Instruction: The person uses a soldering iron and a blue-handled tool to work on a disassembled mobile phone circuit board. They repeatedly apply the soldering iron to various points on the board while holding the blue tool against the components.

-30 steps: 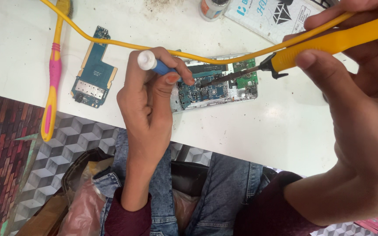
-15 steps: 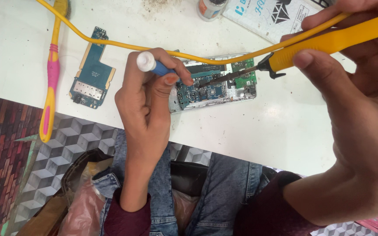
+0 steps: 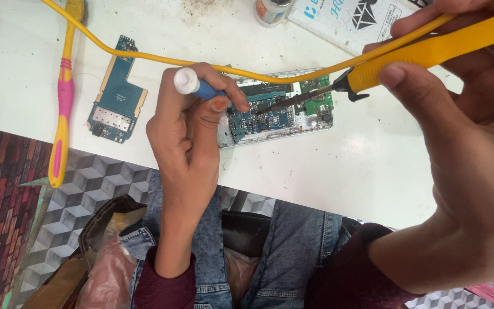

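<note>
Head view: the left hand (image 3: 187, 123) pinches a blue tool (image 3: 196, 86) — fingers closed — over the circuit board (image 3: 275, 114) on the white table (image 3: 344, 166); the right hand (image 3: 464, 114) grips a yellow soldering iron (image 3: 430, 51), its tip on the board.

Your left hand (image 3: 192, 123) comes up from below, forearm near vertical, fingers curled tight in a pinch grip, thumb pressed against fingertips. Your right hand (image 3: 464, 131) enters from the right — big in frame, thumb on top, fingers wrapped, wrist bent inward.
</note>
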